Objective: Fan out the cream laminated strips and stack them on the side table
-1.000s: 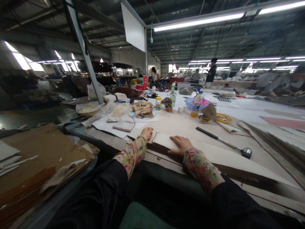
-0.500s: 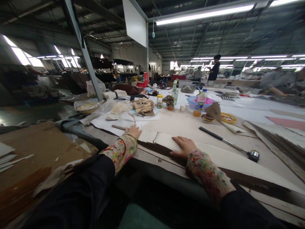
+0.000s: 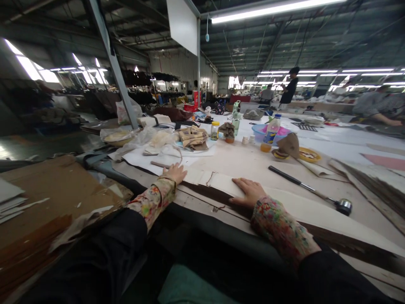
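My left hand (image 3: 174,172) lies on the table near its left edge, fingers stretched towards a thin brown strip (image 3: 159,164) on white paper. It holds nothing that I can see. My right hand (image 3: 249,191) rests flat, fingers spread, on a long pale sheet (image 3: 303,207) stacked on darker sheets along the table's near edge. Both forearms wear flowered sleeves.
A long black-handled tool (image 3: 308,191) with a metal head lies right of my right hand. Behind are folded tan pieces (image 3: 192,138), a jar (image 3: 214,130), bottles, a blue basin (image 3: 261,133) and a yellow dish (image 3: 308,155). Cardboard stacks (image 3: 53,198) sit at left. People work at far tables.
My left hand moved left and away from the pale sheet's end to the white paper by the brown strip. My right hand stayed flat on the sheet.
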Demonstrator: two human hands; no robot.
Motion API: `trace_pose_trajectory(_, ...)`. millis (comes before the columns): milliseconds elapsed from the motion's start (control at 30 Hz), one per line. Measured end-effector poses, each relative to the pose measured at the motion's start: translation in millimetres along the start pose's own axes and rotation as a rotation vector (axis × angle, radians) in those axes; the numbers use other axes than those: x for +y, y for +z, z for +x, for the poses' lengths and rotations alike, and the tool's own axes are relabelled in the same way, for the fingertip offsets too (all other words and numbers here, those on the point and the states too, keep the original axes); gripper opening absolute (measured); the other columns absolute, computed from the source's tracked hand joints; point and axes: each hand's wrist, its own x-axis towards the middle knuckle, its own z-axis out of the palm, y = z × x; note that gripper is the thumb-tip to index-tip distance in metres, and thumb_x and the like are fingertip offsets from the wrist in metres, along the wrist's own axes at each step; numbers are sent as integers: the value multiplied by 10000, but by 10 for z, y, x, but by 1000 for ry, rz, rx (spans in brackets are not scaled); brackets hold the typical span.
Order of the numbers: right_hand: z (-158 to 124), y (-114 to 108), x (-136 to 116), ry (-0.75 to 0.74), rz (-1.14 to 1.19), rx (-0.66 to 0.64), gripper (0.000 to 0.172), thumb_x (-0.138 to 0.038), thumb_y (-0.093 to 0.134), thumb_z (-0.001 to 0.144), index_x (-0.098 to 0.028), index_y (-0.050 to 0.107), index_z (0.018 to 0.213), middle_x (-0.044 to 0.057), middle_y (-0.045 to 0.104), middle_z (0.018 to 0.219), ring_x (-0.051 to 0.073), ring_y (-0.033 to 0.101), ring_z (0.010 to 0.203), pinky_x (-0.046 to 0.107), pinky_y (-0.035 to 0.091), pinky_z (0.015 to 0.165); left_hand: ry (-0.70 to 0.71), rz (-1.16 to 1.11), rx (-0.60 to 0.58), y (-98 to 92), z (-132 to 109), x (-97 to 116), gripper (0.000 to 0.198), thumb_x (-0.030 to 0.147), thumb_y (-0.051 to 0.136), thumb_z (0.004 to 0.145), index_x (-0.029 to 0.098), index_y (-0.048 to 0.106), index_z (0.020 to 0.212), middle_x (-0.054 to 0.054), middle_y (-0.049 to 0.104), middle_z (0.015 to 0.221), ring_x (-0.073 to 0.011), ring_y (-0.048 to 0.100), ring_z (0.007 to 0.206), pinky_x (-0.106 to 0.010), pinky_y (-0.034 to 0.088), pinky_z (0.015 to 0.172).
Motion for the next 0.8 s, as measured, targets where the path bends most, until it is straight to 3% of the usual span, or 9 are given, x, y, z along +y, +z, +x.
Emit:
trace_pose_trajectory(67, 2, 2, -3, 1, -7, 4, 843, -703, 466, 642, -241, 318, 1332, 110, 380, 1341, 288, 365, 1208, 464, 289, 987, 12, 53, 98, -172, 60, -36, 440, 334, 408, 847, 123, 435, 1232, -171, 324, 1379, -316, 248, 1284, -560, 158, 1030)
trace_pose_trajectory(133, 3, 1, -7, 5, -11, 5, 837, -697, 467, 647, -242, 315, 1333, 106, 375, 1345, 288, 363, 1210, 464, 288, 989, 184, 48, 181, -207, 19, 104, 460, 337, 344, 871, 152, 367, 1293, -118, 299, 1405, -241, 248, 1295, -446, 181, 1072)
trace_pose_trajectory(233, 8, -7, -9, 18, -8, -20, 846, -703, 460, 648, -249, 294, 1343, 106, 354, 1361, 280, 347, 1224, 460, 275, 1000, 488, -34, 109, 35, -194, 367, 455, 345, 313, 881, 192, 357, 1307, -62, 346, 1390, -169, 283, 1281, -340, 216, 1076)
trace_pose_trajectory(333, 21, -8, -5, 33, -2, -53, 866, -714, 456, 642, -254, 273, 1352, 110, 327, 1378, 277, 329, 1238, 461, 263, 1007, 438, -25, -12, 366, -406, 425, 408, 332, 302, 882, 258, 409, 1268, -29, 403, 1357, -183, 302, 1272, -425, 208, 1063)
trace_pose_trajectory(400, 32, 2, 1, 40, -6, -62, 865, -720, 443, 646, -255, 267, 1354, 113, 323, 1380, 280, 322, 1243, 469, 262, 1005, 374, -31, -41, 474, -462, 375, 398, 299, 291, 882, 268, 420, 1257, -21, 406, 1356, -183, 289, 1279, -452, 194, 1057)
trace_pose_trajectory(600, 51, 13, -2, 44, -3, -42, 812, -689, 446, 672, -254, 298, 1342, 101, 396, 1333, 285, 350, 1227, 464, 303, 984, 375, -133, -109, 360, -408, 277, 384, 223, 381, 815, 227, 498, 1181, -36, 455, 1316, -170, 345, 1244, -398, 221, 1050)
trace_pose_trajectory(800, 45, 17, -20, 22, -26, -27, 820, -683, 451, 673, -242, 295, 1346, 104, 386, 1339, 287, 357, 1220, 458, 305, 990, 402, -205, 13, 357, -474, 330, 384, 254, 512, 731, 202, 545, 1110, -54, 514, 1248, -191, 414, 1180, -361, 271, 1025)
